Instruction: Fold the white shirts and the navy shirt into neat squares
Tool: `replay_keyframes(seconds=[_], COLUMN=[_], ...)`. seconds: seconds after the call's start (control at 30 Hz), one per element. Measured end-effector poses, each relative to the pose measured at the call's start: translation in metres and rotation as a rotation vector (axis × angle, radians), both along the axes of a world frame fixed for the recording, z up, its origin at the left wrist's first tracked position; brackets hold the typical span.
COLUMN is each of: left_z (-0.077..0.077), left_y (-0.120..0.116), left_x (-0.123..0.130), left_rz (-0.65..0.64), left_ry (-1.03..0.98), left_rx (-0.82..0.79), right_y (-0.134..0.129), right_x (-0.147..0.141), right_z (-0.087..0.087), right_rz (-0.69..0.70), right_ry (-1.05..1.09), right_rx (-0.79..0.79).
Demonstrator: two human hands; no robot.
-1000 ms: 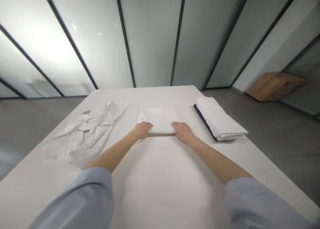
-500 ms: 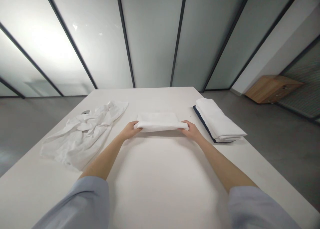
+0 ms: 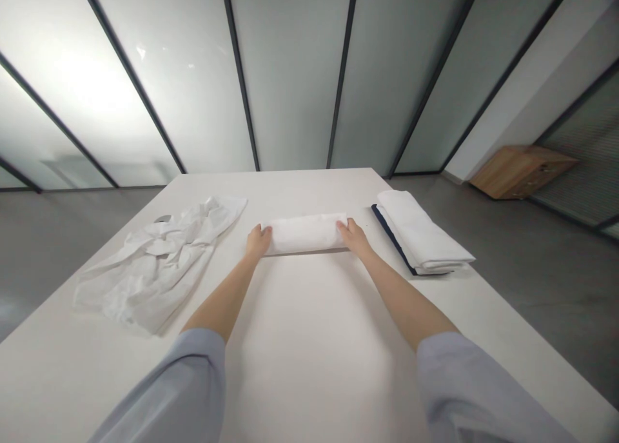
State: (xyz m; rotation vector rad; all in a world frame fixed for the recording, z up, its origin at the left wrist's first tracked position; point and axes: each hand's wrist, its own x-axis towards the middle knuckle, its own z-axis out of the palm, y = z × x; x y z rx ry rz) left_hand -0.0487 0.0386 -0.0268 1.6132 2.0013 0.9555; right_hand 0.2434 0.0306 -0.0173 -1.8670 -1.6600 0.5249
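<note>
A narrow band of folded white cloth lies across the middle of the white table. My left hand grips its left end, and my right hand sits on its right end. To the left of my left hand lies a crumpled white garment. Beyond my right hand, a folded white cloth stack rests on a dark navy folded item. Light blue sleeves cover both my forearms near the table's front.
The table's far edge runs in front of frosted glass panels with dark frames. Grey floor lies on both sides of the table. A wooden box stands on the floor at the far right.
The cloth has gone from a wide flat square to a narrow folded band. My hands have moved from its near edge to its two ends. The garment and stack stay put.
</note>
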Motion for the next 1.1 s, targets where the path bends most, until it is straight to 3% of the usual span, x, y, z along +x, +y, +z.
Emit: replay_keyframes(seconds=[0.13, 0.3, 0.53, 0.67, 0.77, 0.9, 1.0, 1.1], left_z=[-0.001, 0.000, 0.003, 0.012, 0.019, 0.015, 0.005, -0.003], left_y=[-0.001, 0.001, -0.005, -0.013, -0.016, -0.012, -0.009, -0.007], left_x=[0.008, 0.015, 0.014, 0.018, 0.033, 0.060, 0.073, 0.072], left_rz=[0.035, 0.051, 0.021, 0.024, -0.111, -0.366, -0.427, -0.433], left_ry=[0.262, 0.366, 0.367, 0.517, 0.627, 0.679, 0.684, 0.673], left_rx=[-0.071, -0.126, -0.103, 0.113, 0.248, 0.221, 0.154, 0.126], right_y=[0.001, 0.004, -0.002, -0.002, 0.000, 0.000, -0.003, -0.006], right_x=[-0.004, -0.005, -0.006, -0.003, -0.005, -0.026, -0.047, -0.058], right_z=[0.002, -0.001, -0.018, -0.023, -0.014, 0.002, 0.004, -0.004], right_rz=[-0.052, -0.061, -0.055, -0.020, -0.029, 0.114, 0.286, 0.335], right_ry=[-0.149, -0.187, -0.217, -0.280, -0.351, -0.477, -0.545, -0.584], right_rx=[-0.131, -0.213, -0.084, -0.019, -0.019, 0.167, 0.180, 0.105])
